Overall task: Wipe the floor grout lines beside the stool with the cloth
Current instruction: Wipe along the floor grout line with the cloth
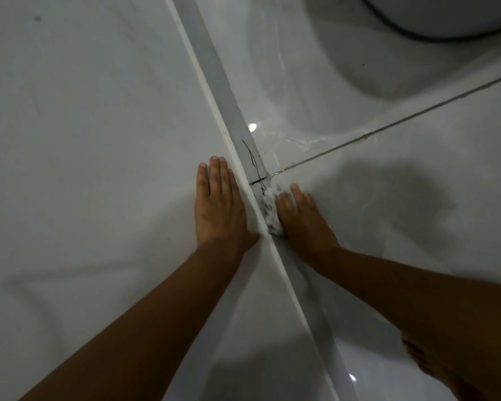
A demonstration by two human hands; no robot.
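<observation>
A crumpled white cloth (271,211) is pressed into the corner where the grey skirting strip (214,62) meets the glossy floor tiles. My right hand (302,219) lies on the cloth and holds it down, just below the spot where a dark grout line (394,125) runs off to the upper right. My left hand (217,204) rests flat on the white wall surface (84,125) left of the strip, fingers together, holding nothing. Thin dark hairs (253,160) lie on the strip above the cloth.
A round white object with a dark rim line (434,21), possibly the stool base, sits at the top right and casts a wide curved shadow on the tiles. A bare foot (434,369) shows at the bottom right.
</observation>
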